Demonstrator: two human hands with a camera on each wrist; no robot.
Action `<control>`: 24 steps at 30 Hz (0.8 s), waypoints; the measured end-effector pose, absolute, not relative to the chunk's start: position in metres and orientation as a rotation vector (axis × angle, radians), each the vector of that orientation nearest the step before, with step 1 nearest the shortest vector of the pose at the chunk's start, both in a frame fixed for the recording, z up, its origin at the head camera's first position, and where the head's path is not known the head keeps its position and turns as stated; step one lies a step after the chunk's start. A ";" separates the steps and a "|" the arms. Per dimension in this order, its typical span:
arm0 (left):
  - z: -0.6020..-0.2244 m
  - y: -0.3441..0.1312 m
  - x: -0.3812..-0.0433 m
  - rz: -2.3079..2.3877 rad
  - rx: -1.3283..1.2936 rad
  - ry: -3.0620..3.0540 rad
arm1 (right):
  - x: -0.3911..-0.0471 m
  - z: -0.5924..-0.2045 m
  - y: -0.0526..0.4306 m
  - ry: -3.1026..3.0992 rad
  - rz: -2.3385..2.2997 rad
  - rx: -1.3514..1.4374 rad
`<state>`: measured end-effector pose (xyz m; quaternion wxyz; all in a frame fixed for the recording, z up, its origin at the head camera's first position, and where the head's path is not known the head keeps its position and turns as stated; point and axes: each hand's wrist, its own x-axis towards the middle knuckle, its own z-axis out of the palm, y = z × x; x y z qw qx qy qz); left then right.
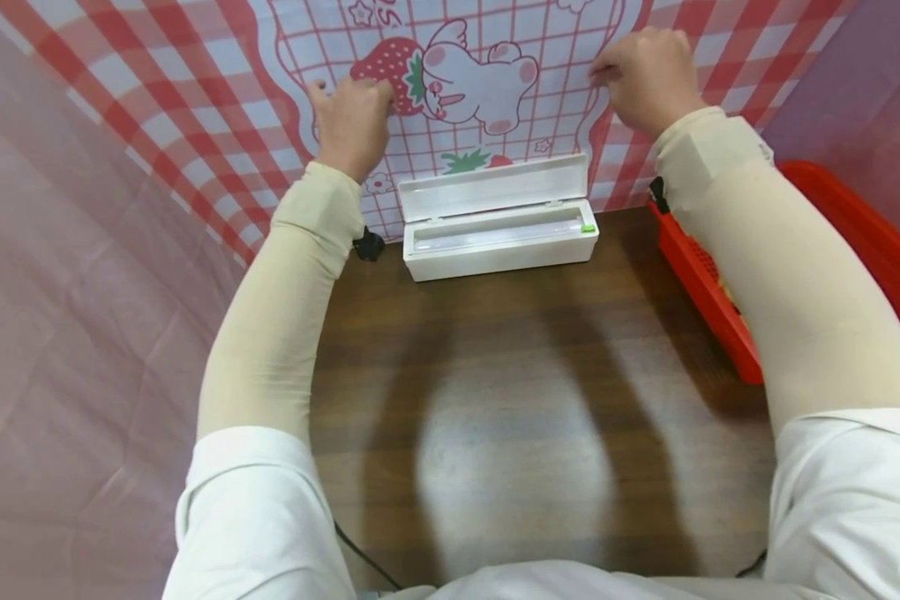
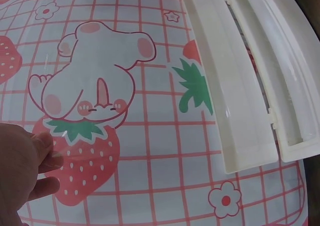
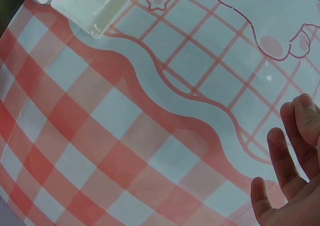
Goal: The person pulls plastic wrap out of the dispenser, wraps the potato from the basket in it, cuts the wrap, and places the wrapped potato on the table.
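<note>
A long white cling film dispenser [image 1: 502,258] stands with its hinged lid [image 1: 495,187] raised, a translucent roll [image 1: 498,235] inside and a green slider [image 1: 588,227] at its right end. Beyond it, my left hand [image 1: 354,121] pinches with thumb and forefinger in front of the printed strawberry. My right hand [image 1: 648,79] pinches level with it, farther right, its other fingers spread in the right wrist view. Faint glints in both wrist views show a sheet of clear cling film [image 3: 307,68] between the hands, its edges hard to make out.
A red-and-white checked cloth [image 1: 187,83] with a bunny print hangs behind the dispenser. On the right, partly behind my forearm, sits a red plastic basket [image 1: 708,304]. The brown wooden tabletop [image 1: 510,400] lies in front; a pink sheet [image 1: 82,333] covers the left side.
</note>
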<state>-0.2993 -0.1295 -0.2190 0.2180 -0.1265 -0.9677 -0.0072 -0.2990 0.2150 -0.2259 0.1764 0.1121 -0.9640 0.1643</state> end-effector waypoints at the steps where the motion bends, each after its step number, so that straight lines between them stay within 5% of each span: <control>1: -0.218 -0.129 -0.299 -0.022 -0.351 -2.679 | -0.298 -0.225 0.215 -2.730 0.466 0.314; 24: -0.207 -0.134 -0.299 0.010 -0.368 -2.616 | -0.291 -0.212 0.211 -2.697 0.472 0.287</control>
